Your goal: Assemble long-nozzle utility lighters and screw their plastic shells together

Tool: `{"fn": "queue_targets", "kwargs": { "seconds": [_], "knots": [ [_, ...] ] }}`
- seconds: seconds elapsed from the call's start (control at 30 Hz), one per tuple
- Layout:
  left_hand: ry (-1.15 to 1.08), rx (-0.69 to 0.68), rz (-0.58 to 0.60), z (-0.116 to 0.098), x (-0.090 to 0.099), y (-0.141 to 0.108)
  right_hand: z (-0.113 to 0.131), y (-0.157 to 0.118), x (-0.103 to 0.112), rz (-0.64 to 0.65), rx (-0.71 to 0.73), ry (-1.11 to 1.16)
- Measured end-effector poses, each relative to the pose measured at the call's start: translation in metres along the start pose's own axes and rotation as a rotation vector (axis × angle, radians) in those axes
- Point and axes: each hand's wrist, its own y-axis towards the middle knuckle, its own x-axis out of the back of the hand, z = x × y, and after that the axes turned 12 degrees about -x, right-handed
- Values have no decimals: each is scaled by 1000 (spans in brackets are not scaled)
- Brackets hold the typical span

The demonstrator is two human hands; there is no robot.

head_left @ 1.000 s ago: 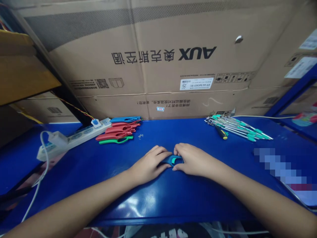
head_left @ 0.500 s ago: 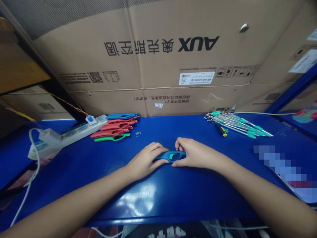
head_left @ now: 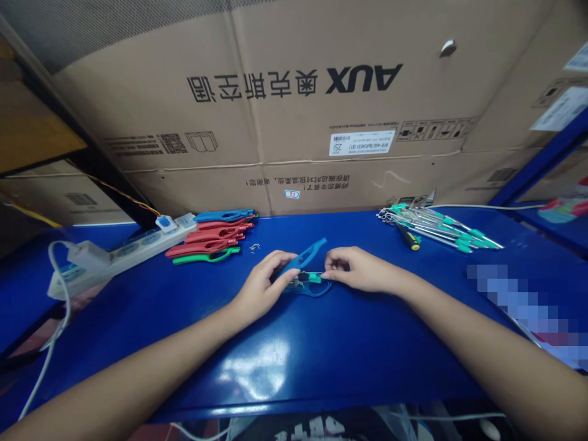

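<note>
A blue handheld lighter casing is parted into two halves in front of me. My left hand (head_left: pixel 269 278) is closed on it, with the upper shell half (head_left: pixel 312 252) tilted up to the right between fingers and thumb. Below it lies the other blue half (head_left: pixel 316 289), near the tabletop. Between the halves shows the inner part with its green trigger (head_left: pixel 315 277) and a thin pale wire or rod. My right hand (head_left: pixel 346 267) has its fingers curled in a pinch at the right end of that inner part; the exact grip is partly hidden.
Red, blue and green lighter casings (head_left: pixel 209 248) lie at the back left beside a white power strip (head_left: pixel 138 246). Small screws (head_left: pixel 254 247) are near them. Metal rods with green triggers (head_left: pixel 441 228) and a black-yellow screwdriver (head_left: pixel 408 237) lie back right. A cardboard box (head_left: pixel 275 135) stands behind.
The blue casing was together in both hands; now its upper half is lifted and tilted away, exposing the inner part. My right hand has shifted slightly up, off the casing's end.
</note>
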Motion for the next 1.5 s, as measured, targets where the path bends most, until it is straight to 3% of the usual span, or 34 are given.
{"fn": "queue_targets", "kwargs": {
  "seconds": [0.13, 0.2, 0.37, 0.47, 0.6, 0.73, 0.87, 1.03, 1.2, 1.37, 1.5],
  "knots": [
    [-90, 7, -122, 0, 4, 1, -1, -2, 2, -33, 87, -77],
    [-34, -31, -146, -2, 9, 2, -3, -2, 3, -40, 140, -112],
    [224, -11, 46, -5, 19, 4, -6, -3, 4, -52, 250, -168],
    [232, -60, 177, -4, 20, 4, -5, -4, 5, -68, 320, -203],
    [220, -78, 259, 1, 18, 5, -3, -5, 7, -115, 368, -240],
    [219, -97, 281, 3, 19, 6, -4, -4, 7, -133, 346, -174],
    [209, -96, 226, 1, 21, 7, -3, -4, 6, -187, 271, -101],
    [189, -68, 162, -6, 23, 7, 0, -7, 8, -154, 400, -144],
    [188, -92, 194, -10, 25, 8, 0, -7, 6, -173, 415, -212],
    [244, -120, 261, -3, 43, 16, -3, -6, 12, -188, 414, -260],
    [322, -27, 306, 9, 64, 22, -8, -6, 28, -265, 381, -225]
  ]
}}
